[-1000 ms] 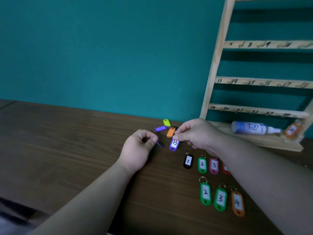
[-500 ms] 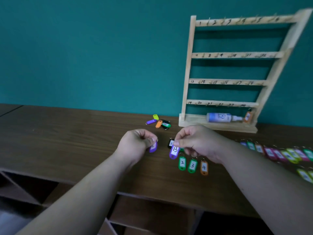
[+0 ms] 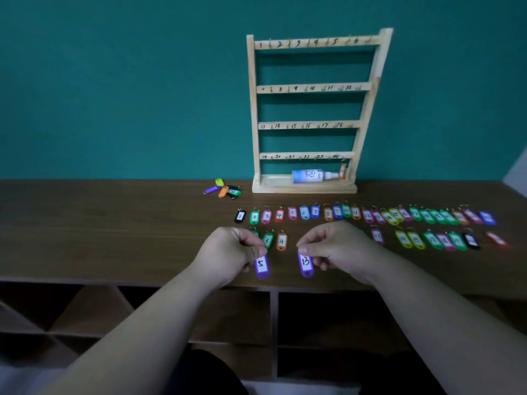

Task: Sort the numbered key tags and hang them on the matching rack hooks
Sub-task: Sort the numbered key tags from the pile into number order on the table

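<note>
My left hand [image 3: 228, 252] pinches the top of a purple tag marked 5 [image 3: 261, 266], which hangs above the table's front edge. A second purple tag, marked 13 [image 3: 306, 264], hangs from the pinched fingers of my right hand [image 3: 336, 246]. Behind the hands, two rows of coloured numbered tags lie on the brown table [image 3: 114, 229]: a far row [image 3: 356, 214] starting at the black tag 1 [image 3: 240, 216], and a nearer row with the green 3 [image 3: 267, 240] and orange 4 [image 3: 281, 241]. The wooden rack [image 3: 310, 88] stands at the wall with four numbered hook bars.
A small heap of loose tags [image 3: 224, 190] lies left of the rack's foot. A white and blue bottle [image 3: 313, 176] lies on the rack's base beside an orange tag [image 3: 343, 171]. Dark open shelf compartments [image 3: 328, 317] sit under the table.
The view has pulled back and up, showing the whole rack and both tag rows. Both hands have drawn back toward the front edge, and the tag in my left hand now shows its 5.
</note>
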